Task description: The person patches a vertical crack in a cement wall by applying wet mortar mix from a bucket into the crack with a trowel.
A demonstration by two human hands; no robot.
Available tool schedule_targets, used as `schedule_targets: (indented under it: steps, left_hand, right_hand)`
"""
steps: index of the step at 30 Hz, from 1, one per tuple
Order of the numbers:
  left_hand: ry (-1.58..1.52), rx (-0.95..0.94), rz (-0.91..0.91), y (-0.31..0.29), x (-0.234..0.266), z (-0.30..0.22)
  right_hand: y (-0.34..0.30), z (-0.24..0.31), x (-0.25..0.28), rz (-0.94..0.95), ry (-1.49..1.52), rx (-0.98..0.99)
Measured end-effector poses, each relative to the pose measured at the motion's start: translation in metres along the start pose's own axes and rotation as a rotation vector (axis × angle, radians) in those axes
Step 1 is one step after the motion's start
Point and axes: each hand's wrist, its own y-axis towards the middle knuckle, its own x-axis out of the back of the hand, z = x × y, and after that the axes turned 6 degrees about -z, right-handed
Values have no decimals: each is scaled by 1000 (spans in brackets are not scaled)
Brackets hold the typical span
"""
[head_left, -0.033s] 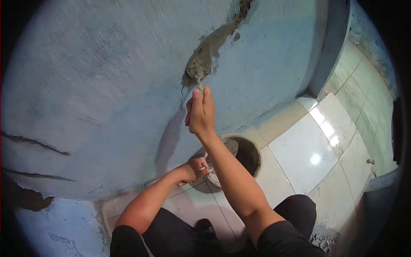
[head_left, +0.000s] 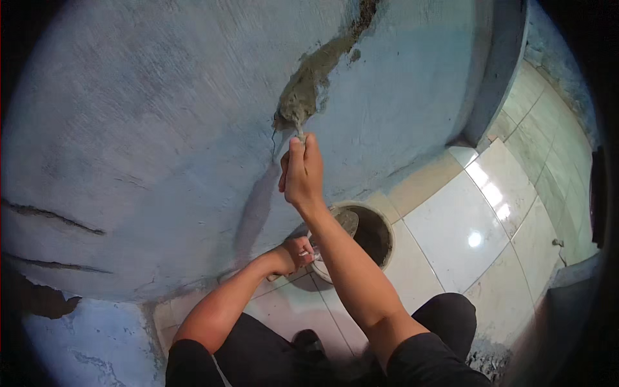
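My right hand (head_left: 303, 171) is closed around the handle of a small mortar-coated trowel (head_left: 298, 130). Its tip is against wet grey mortar (head_left: 309, 80) that fills a crack in the blue wall (head_left: 213, 135); mortar hides the blade's outline. Lower down, my left hand (head_left: 293, 256) grips a larger trowel (head_left: 349, 222), whose grey-smeared blade lies over the mouth of a pale round bucket (head_left: 390, 242). My right forearm covers part of the bucket and of that trowel. Dark grey material shows inside the bucket.
Above the mortar the crack (head_left: 366, 16) runs on, rough and dark. Two more cracks (head_left: 55, 219) cut the wall at left, near a broken patch (head_left: 48, 300). White tiles (head_left: 458, 226) cover the floor at right, beside a projecting wall edge (head_left: 496, 77). My knee (head_left: 448, 319) is below.
My right hand has shifted very slightly downward with the small trowel. The left hand and the bucket look the same.
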Motion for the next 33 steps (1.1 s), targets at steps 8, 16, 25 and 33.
schedule_targets:
  steps: [8, 16, 25, 33]
  left_hand:
    - [10, -204, -70, 14, -6, 24]
    - [160, -8, 15, 15, 0, 3]
    - [0, -85, -16, 10, -3, 12]
    - [16, -76, -17, 7, -1, 5]
  right_hand:
    - [4, -20, 10, -114, -147, 162]
    - [-20, -59, 14, -80, -414, 345]
    - [34, 34, 26, -125, -56, -56]
    - [44, 20, 40, -78, -284, 92]
